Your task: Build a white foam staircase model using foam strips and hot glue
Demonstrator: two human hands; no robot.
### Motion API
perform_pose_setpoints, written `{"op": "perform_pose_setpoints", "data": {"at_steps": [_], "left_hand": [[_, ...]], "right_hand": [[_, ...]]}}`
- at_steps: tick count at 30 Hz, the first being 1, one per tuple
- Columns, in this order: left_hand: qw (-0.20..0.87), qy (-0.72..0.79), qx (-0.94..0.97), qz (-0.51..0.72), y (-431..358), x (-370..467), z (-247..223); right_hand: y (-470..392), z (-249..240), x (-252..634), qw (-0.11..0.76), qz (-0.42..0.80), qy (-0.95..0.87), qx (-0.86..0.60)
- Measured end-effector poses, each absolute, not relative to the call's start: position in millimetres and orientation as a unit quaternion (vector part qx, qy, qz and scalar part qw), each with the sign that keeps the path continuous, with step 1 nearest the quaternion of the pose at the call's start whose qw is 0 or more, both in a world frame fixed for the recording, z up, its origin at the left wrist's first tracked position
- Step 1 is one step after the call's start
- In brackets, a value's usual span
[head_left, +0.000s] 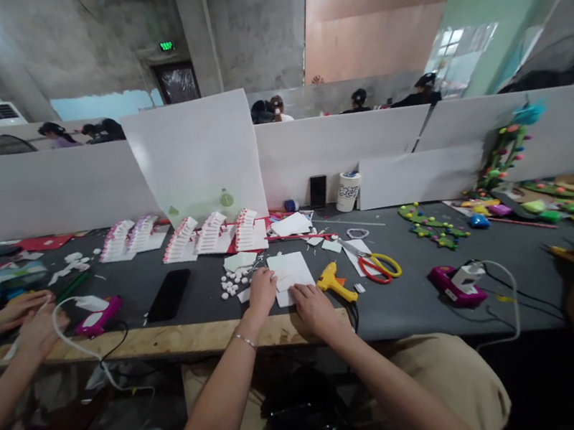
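A white card [291,266] lies in front of me on the dark table, with another white piece under its near edge. My left hand [262,293] is closed at the card's left edge, its fingertips partly hidden. Over the near right part, my right hand [315,308] rests with fingers slightly apart, touching the card. Just right of it lies a yellow hot glue gun [335,281]. Small white balls [232,283] are heaped left of my left hand. Scissors with red and yellow handles [383,268] lie farther right, partly on a white piece.
Fan-shaped white models [208,236] with pink edges stand behind. A black phone [170,296] lies left; purple power strips [456,285] with cables sit on both sides. A paper cup [348,191] stands by the white partition. Other people's hands work at far left and right.
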State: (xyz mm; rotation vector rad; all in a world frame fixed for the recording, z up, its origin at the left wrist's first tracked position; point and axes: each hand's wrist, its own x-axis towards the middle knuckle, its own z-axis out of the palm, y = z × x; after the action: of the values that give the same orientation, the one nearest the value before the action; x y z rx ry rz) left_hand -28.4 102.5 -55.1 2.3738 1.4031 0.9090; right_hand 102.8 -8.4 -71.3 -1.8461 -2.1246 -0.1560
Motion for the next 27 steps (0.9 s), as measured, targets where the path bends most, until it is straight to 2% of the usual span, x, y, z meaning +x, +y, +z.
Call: {"op": "perform_pose_setpoints", "data": {"at_steps": [5, 10, 14, 16, 18, 21, 24, 27], "left_hand": [[0.075, 0.468, 0.805, 0.358, 87, -36, -49], [0.063, 0.457, 0.796, 0.392, 68, -46, -59], [0.072, 0.443, 0.795, 0.409, 59, -44, -68], [0.078, 0.433, 0.799, 0.409, 57, -42, -69], [0.081, 0.428, 0.797, 0.419, 56, -43, -68], [0.088, 0.432, 0.776, 0.451, 56, -46, -65], [0.119, 0.441, 0.743, 0.489, 51, -47, -59], [0.221, 0.442, 0.726, 0.478, 33, -36, -49]], "right_hand": [[-11, -59, 118, 0.195, -0.050, -0.741, -0.640], [-27, -47, 171, 0.195, -0.070, -0.699, -0.685], [-37, -67, 209, 0.155, -0.079, -0.664, -0.727], [-35, -80, 216, 0.171, -0.072, -0.666, -0.722], [-30, -86, 218, 0.222, -0.056, -0.662, -0.714], [-24, -79, 214, 0.358, 0.014, -0.625, -0.694], [-26, -57, 204, 0.509, 0.180, -0.546, -0.641], [-40, -36, 185, 0.621, 0.380, -0.449, -0.518]]}}
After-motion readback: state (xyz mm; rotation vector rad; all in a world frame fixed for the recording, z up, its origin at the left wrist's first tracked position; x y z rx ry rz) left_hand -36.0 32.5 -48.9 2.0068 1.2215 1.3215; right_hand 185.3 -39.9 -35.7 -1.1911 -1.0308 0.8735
